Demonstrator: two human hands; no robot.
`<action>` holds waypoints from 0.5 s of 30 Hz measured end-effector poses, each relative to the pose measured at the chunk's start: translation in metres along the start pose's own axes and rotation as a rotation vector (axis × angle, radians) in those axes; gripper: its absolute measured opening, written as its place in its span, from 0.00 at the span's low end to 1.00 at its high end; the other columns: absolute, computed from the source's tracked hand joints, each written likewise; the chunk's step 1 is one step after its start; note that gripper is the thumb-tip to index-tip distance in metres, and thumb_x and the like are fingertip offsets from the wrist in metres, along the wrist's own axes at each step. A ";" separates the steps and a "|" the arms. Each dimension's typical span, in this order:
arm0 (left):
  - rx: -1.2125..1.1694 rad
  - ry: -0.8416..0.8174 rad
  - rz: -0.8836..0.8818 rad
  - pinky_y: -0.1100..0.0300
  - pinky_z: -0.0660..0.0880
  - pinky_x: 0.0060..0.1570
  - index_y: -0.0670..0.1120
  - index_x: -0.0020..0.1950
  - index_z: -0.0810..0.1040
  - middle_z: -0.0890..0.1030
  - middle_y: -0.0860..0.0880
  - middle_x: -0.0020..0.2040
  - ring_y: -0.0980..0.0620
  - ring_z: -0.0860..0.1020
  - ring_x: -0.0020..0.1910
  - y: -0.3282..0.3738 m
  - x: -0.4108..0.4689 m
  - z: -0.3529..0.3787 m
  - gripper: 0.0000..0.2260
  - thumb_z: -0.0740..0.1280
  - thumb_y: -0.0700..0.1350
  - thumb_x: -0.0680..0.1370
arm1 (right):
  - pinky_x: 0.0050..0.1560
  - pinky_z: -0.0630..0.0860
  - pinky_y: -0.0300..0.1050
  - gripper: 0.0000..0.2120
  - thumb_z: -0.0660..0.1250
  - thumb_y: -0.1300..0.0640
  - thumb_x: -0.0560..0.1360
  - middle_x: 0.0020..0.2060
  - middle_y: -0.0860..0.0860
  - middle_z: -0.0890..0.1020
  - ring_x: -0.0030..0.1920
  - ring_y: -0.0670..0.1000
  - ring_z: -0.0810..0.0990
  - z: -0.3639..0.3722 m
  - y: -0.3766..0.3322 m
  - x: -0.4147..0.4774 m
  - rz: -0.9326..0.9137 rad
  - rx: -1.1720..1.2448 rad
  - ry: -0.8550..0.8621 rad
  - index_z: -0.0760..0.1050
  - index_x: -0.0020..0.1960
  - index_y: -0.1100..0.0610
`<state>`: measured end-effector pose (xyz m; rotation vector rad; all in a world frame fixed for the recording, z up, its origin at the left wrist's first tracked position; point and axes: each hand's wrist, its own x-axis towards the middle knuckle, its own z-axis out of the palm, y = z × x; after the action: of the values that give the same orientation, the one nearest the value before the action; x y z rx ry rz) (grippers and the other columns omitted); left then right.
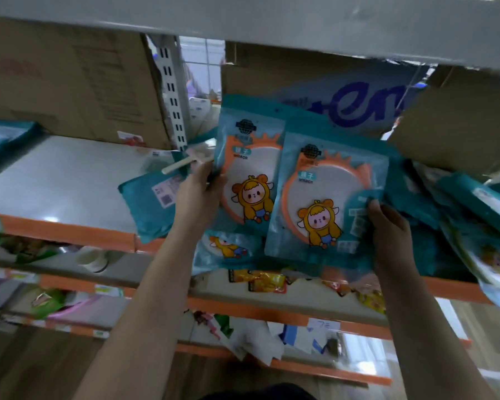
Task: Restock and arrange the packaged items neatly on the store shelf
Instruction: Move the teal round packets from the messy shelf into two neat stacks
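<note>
Teal mirror packets sit in your hands at the orange front edge of the shelf (70,180): your left hand (198,192) pinches the left packet (251,174) by its side, your right hand (387,223) grips the right packet (324,197), overlapping it. Cardboard boxes (70,82) line the back edge.

Left hand (198,187) grips rear mirror packet (251,168); right hand (387,223) grips front mirror packet (324,197).

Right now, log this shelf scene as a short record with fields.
left hand: grips left edge of rear mirror packet
right hand: grips right edge of front mirror packet
overlap: front mirror packet covers the rear one's right side
shelf: face-down packet at left, untidy packet heap at right
behind: cardboard boxes
</note>
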<state>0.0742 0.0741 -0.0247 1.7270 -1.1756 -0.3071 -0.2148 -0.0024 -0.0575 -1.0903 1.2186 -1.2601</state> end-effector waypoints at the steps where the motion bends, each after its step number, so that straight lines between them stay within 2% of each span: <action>1: -0.002 0.024 -0.009 0.52 0.73 0.42 0.41 0.50 0.76 0.81 0.44 0.46 0.41 0.78 0.47 -0.009 -0.002 -0.014 0.04 0.63 0.41 0.79 | 0.38 0.79 0.44 0.11 0.63 0.51 0.80 0.34 0.49 0.81 0.35 0.48 0.81 0.014 0.001 -0.005 0.004 -0.001 -0.011 0.78 0.43 0.56; 3: -0.004 0.051 -0.038 0.53 0.73 0.42 0.43 0.47 0.75 0.79 0.47 0.44 0.40 0.78 0.47 -0.026 -0.007 -0.045 0.03 0.63 0.42 0.79 | 0.38 0.79 0.46 0.11 0.64 0.50 0.80 0.35 0.48 0.81 0.36 0.49 0.81 0.043 0.005 -0.017 0.019 0.006 -0.035 0.78 0.42 0.55; 6: -0.021 0.055 -0.107 0.47 0.78 0.44 0.42 0.51 0.76 0.81 0.44 0.47 0.42 0.79 0.47 -0.054 -0.015 -0.094 0.06 0.62 0.44 0.80 | 0.49 0.79 0.58 0.12 0.65 0.50 0.79 0.40 0.51 0.82 0.43 0.53 0.81 0.093 0.012 -0.040 0.032 0.004 -0.040 0.78 0.45 0.59; 8: 0.011 0.069 -0.127 0.56 0.77 0.38 0.46 0.52 0.76 0.80 0.48 0.46 0.51 0.79 0.43 -0.073 -0.020 -0.126 0.06 0.61 0.45 0.81 | 0.50 0.79 0.55 0.16 0.65 0.50 0.79 0.41 0.52 0.82 0.43 0.52 0.81 0.124 0.019 -0.057 0.035 0.003 -0.050 0.75 0.51 0.66; 10: 0.068 0.106 -0.135 0.70 0.69 0.30 0.47 0.49 0.74 0.78 0.53 0.41 0.60 0.75 0.38 -0.093 -0.025 -0.161 0.05 0.60 0.45 0.82 | 0.44 0.81 0.49 0.16 0.66 0.50 0.79 0.40 0.49 0.84 0.40 0.48 0.83 0.154 0.027 -0.075 0.058 -0.003 -0.059 0.76 0.51 0.64; 11: 0.073 0.120 -0.147 0.72 0.67 0.28 0.47 0.48 0.74 0.77 0.54 0.40 0.61 0.74 0.37 -0.102 -0.026 -0.178 0.05 0.60 0.45 0.82 | 0.41 0.81 0.47 0.14 0.66 0.50 0.78 0.38 0.48 0.84 0.38 0.47 0.83 0.170 0.029 -0.083 0.069 0.006 -0.059 0.77 0.49 0.62; 12: 0.072 0.130 -0.161 0.71 0.67 0.27 0.47 0.48 0.74 0.77 0.53 0.40 0.60 0.74 0.37 -0.111 -0.026 -0.195 0.05 0.60 0.45 0.82 | 0.39 0.80 0.45 0.12 0.66 0.50 0.78 0.37 0.47 0.84 0.38 0.46 0.84 0.185 0.031 -0.090 0.069 0.019 -0.057 0.78 0.47 0.60; 15: 0.103 0.159 -0.187 0.61 0.69 0.34 0.45 0.50 0.76 0.79 0.48 0.44 0.51 0.76 0.40 -0.137 -0.025 -0.238 0.06 0.60 0.44 0.82 | 0.37 0.80 0.44 0.11 0.66 0.51 0.79 0.36 0.47 0.83 0.38 0.47 0.83 0.229 0.030 -0.107 0.030 0.018 -0.070 0.78 0.46 0.58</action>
<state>0.2963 0.2384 -0.0300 1.9194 -0.9310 -0.2202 0.0219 0.0903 -0.0649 -1.0901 1.1645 -1.1981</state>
